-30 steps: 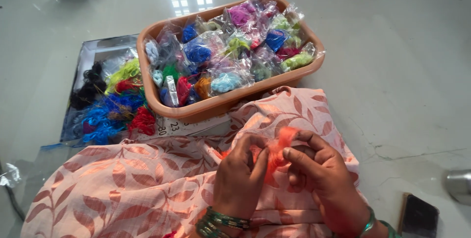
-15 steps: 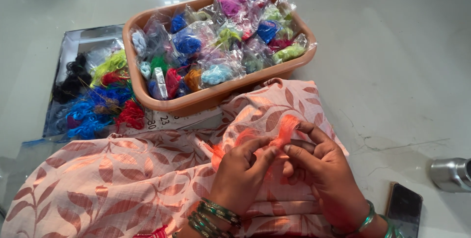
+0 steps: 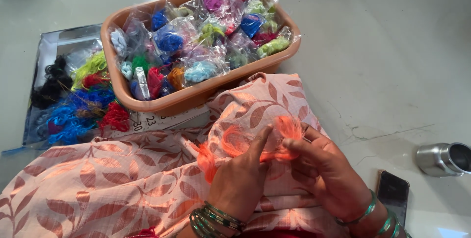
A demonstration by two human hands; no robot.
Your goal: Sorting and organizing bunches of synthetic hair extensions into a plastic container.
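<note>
Head view: both hands pinch 1 tangle of orange thread over the lap cloth, near the tub. Tease strands apart gently, I judge. Left hand grips its near-left part; right hand fingertips clamp the right tuft.

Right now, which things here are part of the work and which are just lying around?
In use: orange thread, left hand, right hand, tub of bagged thread, loose thread pile.
Lying about: steel cup, phone.
</note>
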